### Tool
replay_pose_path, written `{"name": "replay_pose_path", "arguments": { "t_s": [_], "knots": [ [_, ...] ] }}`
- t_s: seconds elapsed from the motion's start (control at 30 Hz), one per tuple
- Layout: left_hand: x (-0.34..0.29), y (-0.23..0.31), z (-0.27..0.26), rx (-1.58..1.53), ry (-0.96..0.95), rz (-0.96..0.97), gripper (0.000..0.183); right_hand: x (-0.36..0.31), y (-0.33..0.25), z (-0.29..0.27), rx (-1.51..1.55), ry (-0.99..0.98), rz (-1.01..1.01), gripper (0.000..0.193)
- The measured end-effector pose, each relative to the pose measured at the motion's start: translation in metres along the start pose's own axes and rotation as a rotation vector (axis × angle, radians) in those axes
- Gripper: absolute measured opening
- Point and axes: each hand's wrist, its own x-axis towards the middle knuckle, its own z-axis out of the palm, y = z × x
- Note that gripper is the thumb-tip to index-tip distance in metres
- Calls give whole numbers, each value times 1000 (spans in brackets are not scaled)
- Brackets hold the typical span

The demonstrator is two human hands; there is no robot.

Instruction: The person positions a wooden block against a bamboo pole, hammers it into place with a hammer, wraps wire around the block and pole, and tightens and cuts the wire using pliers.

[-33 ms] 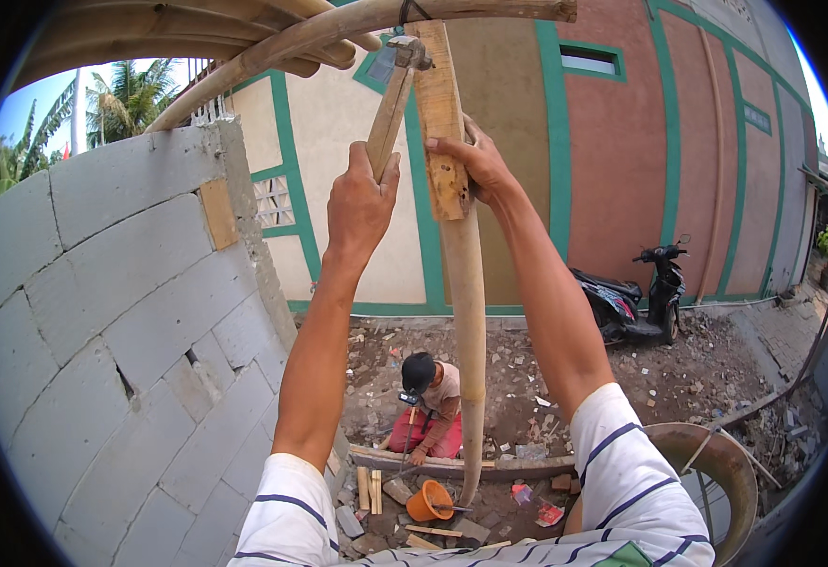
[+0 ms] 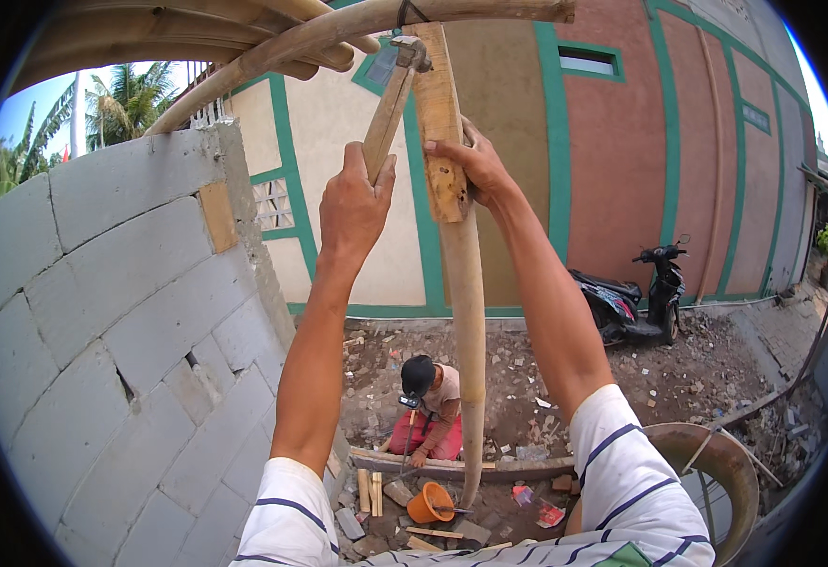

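My left hand [image 2: 354, 210] is closed around the wooden handle of a hammer [image 2: 390, 118]. The hammer's metal head is up beside the top of a short wooden plank [image 2: 438, 113], at its left edge. Around the lower part of that plank wraps my right hand [image 2: 480, 165], its thumb on the near face and its other fingers behind, partly hidden. The plank lies upright against a bamboo pole [image 2: 469, 331], which runs down toward the ground. Above, the plank's top meets a horizontal bamboo beam [image 2: 367, 38], with a dark tie near the joint.
A grey block wall [image 2: 140, 312] rises at the left. Below, a person [image 2: 433, 411] in a dark cap crouches by a low ledge, near an orange bucket [image 2: 430, 503] and wood offcuts. A motorbike [image 2: 636, 298] stands by the painted wall [image 2: 612, 161]. A round concrete ring [image 2: 731, 463] is at lower right.
My left hand has shifted very slightly left with the hammer. My right hand keeps its grip on the plank.
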Motion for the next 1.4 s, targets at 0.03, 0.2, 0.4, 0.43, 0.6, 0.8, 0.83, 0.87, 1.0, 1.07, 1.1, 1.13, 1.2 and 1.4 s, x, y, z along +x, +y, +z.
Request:
{"name": "replay_pose_path", "arguments": {
  "t_s": [0.03, 0.2, 0.4, 0.43, 0.6, 0.8, 0.83, 0.87, 1.0, 1.07, 1.1, 1.13, 1.2, 1.4],
  "knots": [
    [0, 6, -6, -9, -7, -1, 32, -1, 0, -4, -5, 8, 5, 97],
    [19, 60, -71, -503, 440, 238, 34, -3, -3, -12, -46, -23, 2, 98],
    [24, 45, -41, -828, 729, 480, 37, -3, -12, 6, -32, -34, 55, 97],
    [8, -14, 6, -289, 446, 290, 35, -6, -7, 4, -36, -27, 64, 97],
    [10, 28, -7, -212, 63, -41, 36, -1, 0, -11, -30, 20, -6, 107],
    [7, -3, 14, 43, -8, -1, 35, -1, -1, -5, -25, 16, 6, 101],
    [9, 1, 8, 40, -6, 3, 35, 1, 1, -9, -25, 23, -3, 100],
    [11, 5, 0, -19, 78, 66, 36, 3, 2, -13, -27, 26, -8, 100],
    [30, 50, -69, -457, 412, 193, 38, 0, -1, -14, -44, 9, 16, 100],
    [35, 82, -108, -661, 622, 322, 41, -1, -2, -9, -48, -7, 15, 100],
    [36, 88, -117, -702, 740, 397, 42, -2, -1, -7, -29, -3, 5, 100],
    [35, 95, -115, -801, 874, 343, 43, -3, -2, -5, -10, 0, -6, 100],
    [33, 57, -61, -861, 791, 492, 38, 0, -5, -2, -29, -5, 20, 99],
    [21, 35, -19, -80, 1, 24, 32, 7, 10, -17, -21, 16, -9, 104]
  ]
}}
